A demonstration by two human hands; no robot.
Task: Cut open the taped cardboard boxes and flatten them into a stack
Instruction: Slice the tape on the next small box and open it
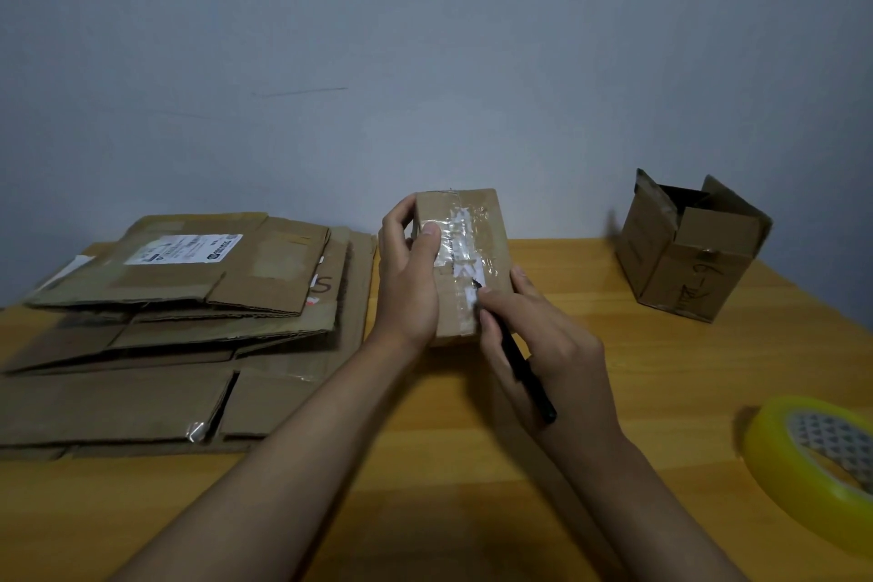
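A small taped cardboard box [477,222] stands in the middle of the wooden table [637,359]. My left hand [408,279] grips its left side, thumb on the clear tape along the top. My right hand [538,345] holds a thin black cutter [524,373] like a pen, its tip on the tape seam near the box's front end. To the left lies a stack of flattened cardboard boxes [179,312]; the top one carries a white shipping label.
An open cardboard box [689,250] with raised flaps stands at the back right. A yellow tape roll [812,463] lies at the right edge. A grey wall rises directly behind the table.
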